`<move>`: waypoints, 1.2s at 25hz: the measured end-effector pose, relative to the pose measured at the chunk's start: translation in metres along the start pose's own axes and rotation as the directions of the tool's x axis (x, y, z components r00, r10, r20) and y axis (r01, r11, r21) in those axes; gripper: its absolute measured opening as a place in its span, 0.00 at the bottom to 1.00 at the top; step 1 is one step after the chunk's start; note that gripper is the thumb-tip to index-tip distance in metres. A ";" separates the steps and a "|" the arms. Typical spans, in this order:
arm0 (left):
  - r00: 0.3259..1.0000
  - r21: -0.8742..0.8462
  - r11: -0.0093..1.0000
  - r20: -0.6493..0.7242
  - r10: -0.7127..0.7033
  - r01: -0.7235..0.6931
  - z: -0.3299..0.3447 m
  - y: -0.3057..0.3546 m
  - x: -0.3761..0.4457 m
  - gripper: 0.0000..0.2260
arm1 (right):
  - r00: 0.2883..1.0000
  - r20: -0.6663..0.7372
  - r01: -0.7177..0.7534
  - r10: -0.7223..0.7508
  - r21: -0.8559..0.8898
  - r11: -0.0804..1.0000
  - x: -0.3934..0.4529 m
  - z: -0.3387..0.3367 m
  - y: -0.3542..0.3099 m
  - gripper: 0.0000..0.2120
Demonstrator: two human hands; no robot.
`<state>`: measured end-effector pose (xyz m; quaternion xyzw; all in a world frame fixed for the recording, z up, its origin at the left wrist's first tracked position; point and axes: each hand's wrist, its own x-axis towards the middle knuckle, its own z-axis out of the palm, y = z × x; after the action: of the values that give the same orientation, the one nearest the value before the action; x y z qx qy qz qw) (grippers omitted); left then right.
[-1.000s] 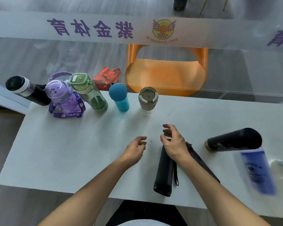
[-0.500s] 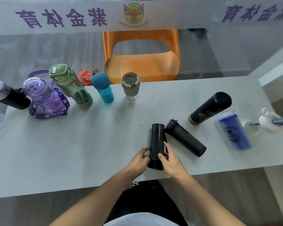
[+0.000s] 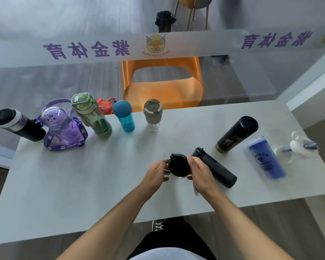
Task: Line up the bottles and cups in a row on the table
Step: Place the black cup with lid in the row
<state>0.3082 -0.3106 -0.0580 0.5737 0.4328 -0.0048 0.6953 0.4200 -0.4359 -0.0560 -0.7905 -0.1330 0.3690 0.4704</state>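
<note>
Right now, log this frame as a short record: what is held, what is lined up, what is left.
held: black bottle, upright between left hand and right hand
row at far edge: black flask, purple bottle, green bottle, blue cup, grey cup
still lying down: black bottle on its side, black thermos, blue tumbler
surface: table

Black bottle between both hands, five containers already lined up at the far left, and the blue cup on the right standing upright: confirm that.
Wrong on one point: the head view shows the blue cup lying on its side. Both hands, left hand and right hand, do hold the black bottle.
</note>
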 end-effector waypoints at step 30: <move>0.991 0.115 0.991 -0.110 0.080 -0.068 0.033 0.115 0.139 0.26 | 0.998 0.039 0.045 -0.052 0.162 0.986 0.197 -0.035 -0.069 0.20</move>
<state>0.4727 -0.2298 -0.0524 0.6264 0.4493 0.0299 0.6363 0.5911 -0.3126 -0.0779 -0.7385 -0.1321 0.3838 0.5384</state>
